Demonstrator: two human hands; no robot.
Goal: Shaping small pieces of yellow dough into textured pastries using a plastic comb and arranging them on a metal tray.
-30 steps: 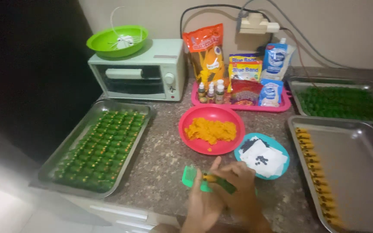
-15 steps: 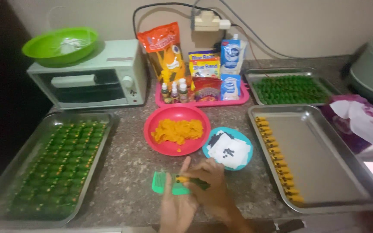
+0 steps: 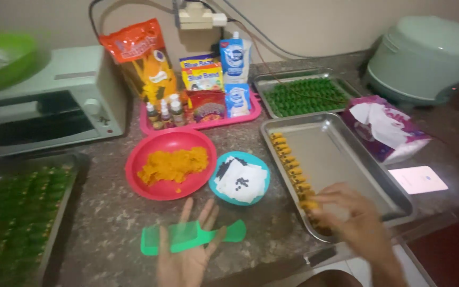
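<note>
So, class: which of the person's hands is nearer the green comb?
Left. The left hand lies open, its fingers touching the green comb. The right hand is well off to the side, at the near end of the metal tray.

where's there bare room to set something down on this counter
Bare metal fills the near steel tray right of its row of yellow pieces. Bare counter lies between red plate and green comb. It is crowded around the pink tray.
</note>
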